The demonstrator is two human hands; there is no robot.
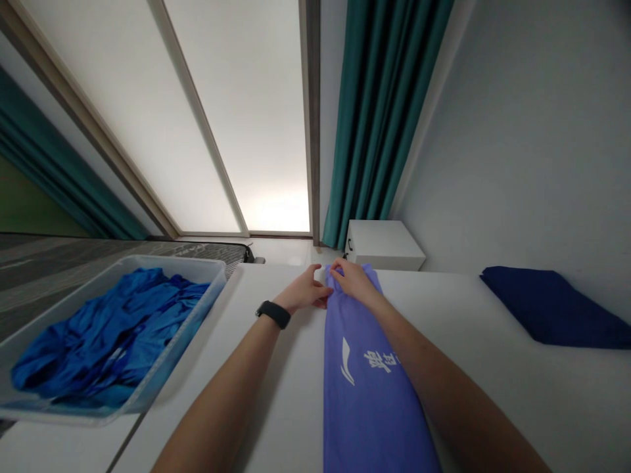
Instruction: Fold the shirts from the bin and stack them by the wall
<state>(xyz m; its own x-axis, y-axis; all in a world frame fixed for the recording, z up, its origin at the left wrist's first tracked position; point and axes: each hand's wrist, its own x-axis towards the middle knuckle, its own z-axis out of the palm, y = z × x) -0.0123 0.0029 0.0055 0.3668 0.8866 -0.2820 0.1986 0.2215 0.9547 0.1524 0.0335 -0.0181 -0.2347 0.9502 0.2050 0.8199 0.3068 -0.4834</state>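
Note:
A purple garment (pixel 367 394) with a white logo and lettering lies lengthwise on the white table (pixel 517 387), folded into a long strip running away from me. My left hand (pixel 305 290), with a black band on its wrist, pinches the garment's far left corner. Beside it, my right hand (pixel 351 276) grips the far end of the same garment, fingers curled over the cloth. Both hands sit close together at the far edge of the strip.
A clear plastic bin (pixel 210 289) holding several crumpled blue garments (pixel 113 328) stands at the left. A folded dark blue garment (pixel 547 305) lies at the right. A small white cabinet (pixel 382 244) and teal curtains (pixel 384 112) stand beyond the table.

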